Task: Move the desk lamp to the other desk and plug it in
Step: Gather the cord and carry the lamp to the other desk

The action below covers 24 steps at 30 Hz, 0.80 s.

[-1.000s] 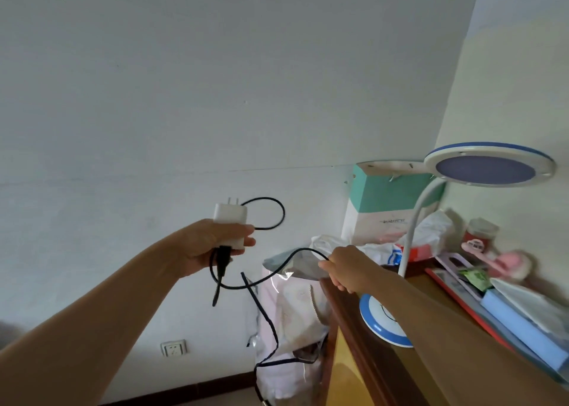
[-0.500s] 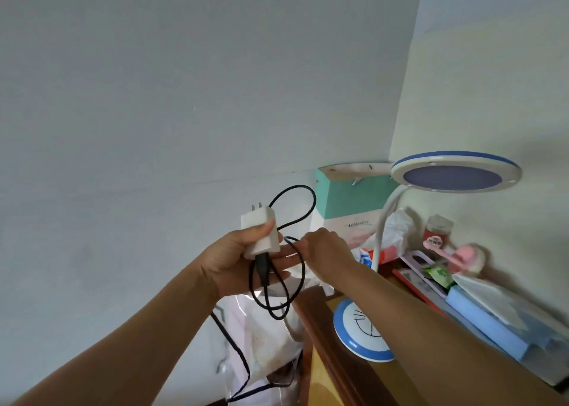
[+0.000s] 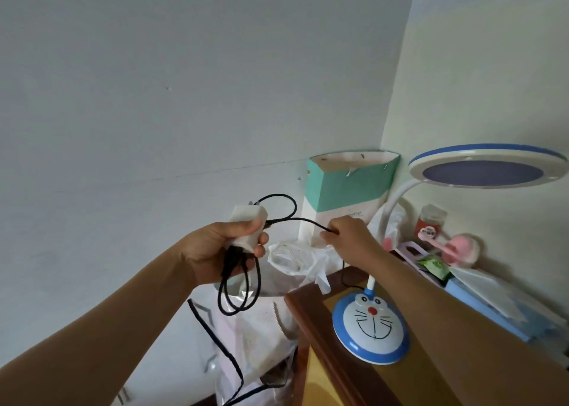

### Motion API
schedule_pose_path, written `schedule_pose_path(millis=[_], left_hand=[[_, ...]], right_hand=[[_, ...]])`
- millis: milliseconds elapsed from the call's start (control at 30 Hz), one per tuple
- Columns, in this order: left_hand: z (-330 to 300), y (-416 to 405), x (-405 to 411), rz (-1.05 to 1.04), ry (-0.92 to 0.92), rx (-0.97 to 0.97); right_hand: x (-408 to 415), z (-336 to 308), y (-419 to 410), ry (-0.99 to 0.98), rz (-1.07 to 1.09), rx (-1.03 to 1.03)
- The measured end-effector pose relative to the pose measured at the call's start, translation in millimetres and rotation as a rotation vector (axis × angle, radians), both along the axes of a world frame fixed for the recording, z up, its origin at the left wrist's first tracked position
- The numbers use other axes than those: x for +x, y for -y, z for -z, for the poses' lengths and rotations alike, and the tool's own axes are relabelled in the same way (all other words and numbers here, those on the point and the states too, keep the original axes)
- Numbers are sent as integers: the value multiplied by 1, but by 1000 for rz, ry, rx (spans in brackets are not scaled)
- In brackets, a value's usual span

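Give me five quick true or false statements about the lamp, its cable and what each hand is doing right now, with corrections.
1. The left hand holds the white power adapter. True.
2. The right hand grips the lamp's neck. False: it pinches the black cable.
3. The desk lamp stands on the wooden desk. True.
4. The lamp's base is plain red. False: blue and white with a cartoon face.
5. Cable loops hang below the left hand. True.

The black cord (image 3: 240, 285) runs off the bottom edge; the lamp head (image 3: 489, 167) is clipped at right.
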<state>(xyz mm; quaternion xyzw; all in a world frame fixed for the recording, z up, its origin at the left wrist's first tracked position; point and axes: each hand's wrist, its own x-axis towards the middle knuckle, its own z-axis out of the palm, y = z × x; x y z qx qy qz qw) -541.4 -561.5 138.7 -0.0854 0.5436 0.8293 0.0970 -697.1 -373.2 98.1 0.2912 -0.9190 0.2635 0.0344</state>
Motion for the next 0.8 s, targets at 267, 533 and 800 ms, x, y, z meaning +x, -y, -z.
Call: schedule_pose_path(millis=[267, 533, 800], left_hand=[[39, 15, -33, -46, 15, -432], [96, -34, -105, -182, 9, -362], [123, -76, -162, -97, 0, -281]], right_hand=[[-22, -15, -16, 1, 44, -121], [-37, -24, -13, 71, 143, -192], [-56, -23, -14, 223, 210, -379]])
